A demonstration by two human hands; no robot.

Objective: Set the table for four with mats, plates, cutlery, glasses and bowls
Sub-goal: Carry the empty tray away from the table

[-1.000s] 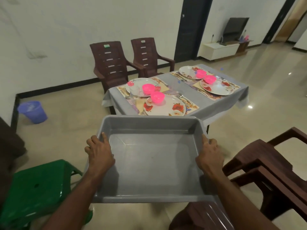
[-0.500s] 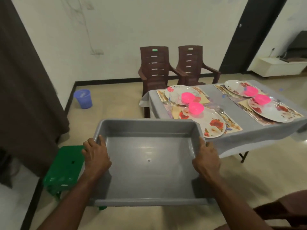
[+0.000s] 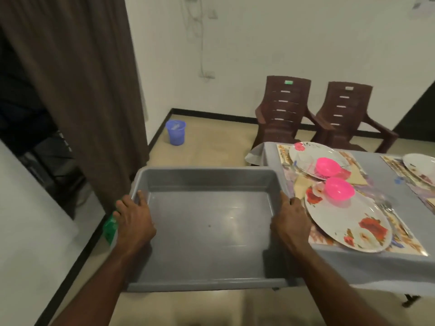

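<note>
I carry an empty grey plastic tub [image 3: 207, 231] in front of me. My left hand [image 3: 134, 220] grips its left rim and my right hand [image 3: 290, 220] grips its right rim. To the right stands the table [image 3: 367, 264] under a grey cloth. Patterned mats [image 3: 400, 243] lie on it with white floral plates [image 3: 348, 224]. Two pink bowls [image 3: 339, 188] sit on the nearer plates. Cutlery [image 3: 388, 208] lies beside the near plate. A further plate [image 3: 421, 162] shows at the right edge.
Two brown plastic chairs [image 3: 282, 111] stand behind the table near the wall. A blue bucket [image 3: 175, 132] sits on the floor by the corner. A brown curtain [image 3: 82, 90] hangs at the left. A green stool [image 3: 110, 228] peeks out left of the tub.
The view has swung left and moved closer to the table's left end. The tub stays held in both hands. The green stool is now mostly hidden behind the tub.
</note>
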